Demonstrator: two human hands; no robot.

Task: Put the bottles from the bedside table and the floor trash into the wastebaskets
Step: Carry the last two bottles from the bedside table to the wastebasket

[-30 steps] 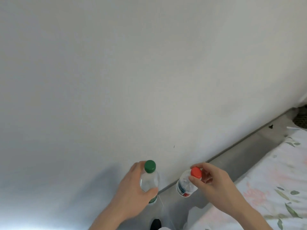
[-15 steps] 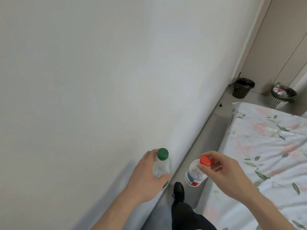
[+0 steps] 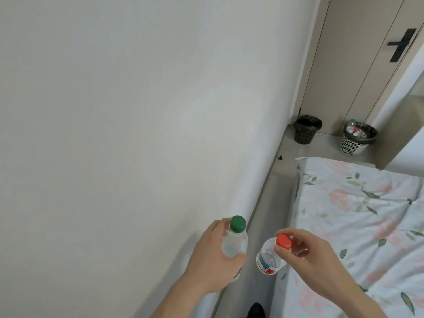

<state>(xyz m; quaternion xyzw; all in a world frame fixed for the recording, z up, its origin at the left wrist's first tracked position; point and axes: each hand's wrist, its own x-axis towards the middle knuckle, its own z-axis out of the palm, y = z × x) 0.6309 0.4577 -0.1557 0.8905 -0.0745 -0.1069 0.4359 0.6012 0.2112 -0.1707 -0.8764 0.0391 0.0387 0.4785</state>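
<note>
The left hand [image 3: 214, 255] was wrapped around the body of a clear bottle with a green cap [image 3: 304, 239], fingers behind it and the thumb curled across the front, holding it upright at about 6 o'clock in the view. Just to its right, the right hand [image 3: 314, 260] pinched the neck of a second clear bottle with a red cap [image 3: 270, 258] between thumb and fingertips; this bottle hung tilted, its base toward the left hand, with a blue and red label around its lower part. The two bottles were near each other but apart.

Both were held over a narrow strip of grey floor [image 3: 273, 203] running between a white wall [image 3: 137, 134] at 9 o'clock and a bed [image 3: 367, 226] with a flowered sheet at 4 o'clock. At the far end of that strip, toward 1 o'clock, two wastebaskets stood in front of a beige door [image 3: 358, 65]: a dark wastebasket [image 3: 305, 131] with a black liner next to the wall, and a white wastebasket [image 3: 353, 143] to its right with crumpled trash and a bottle top showing in it. A dark shoe tip [image 3: 255, 311] showed at the bottom edge.
</note>
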